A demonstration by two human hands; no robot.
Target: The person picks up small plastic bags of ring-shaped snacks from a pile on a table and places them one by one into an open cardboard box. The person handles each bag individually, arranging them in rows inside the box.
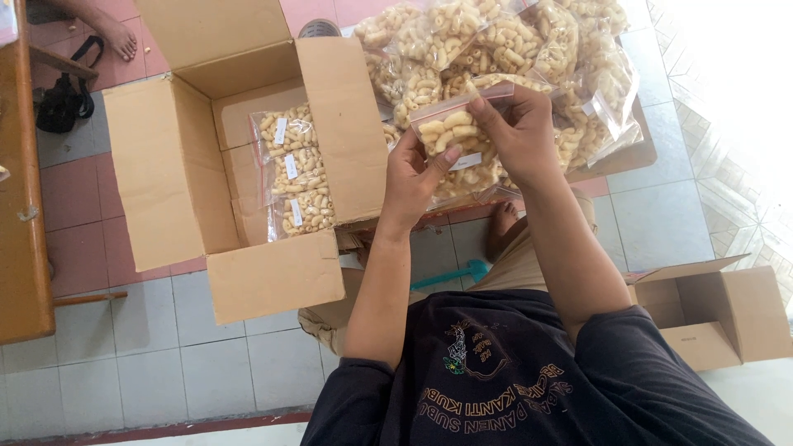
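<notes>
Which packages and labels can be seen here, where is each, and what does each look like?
Snack bag: held in both hands, left hand and right hand; clear pouch, pale curled pieces, small white label.
Bags in box: three clear pouches in a row, each with a white label.
Open carton: brown cardboard, flaps spread, on the tiled floor.
Bag pile: many clear pouches heaped ahead.
Small carton: brown, open, at right.

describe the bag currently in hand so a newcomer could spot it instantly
Start at the big open cardboard box on the tiled floor, then look right to the heap of clear snack bags. In front of it, the left hand and right hand pinch one small bag: the only one lifted off the pile.
</notes>
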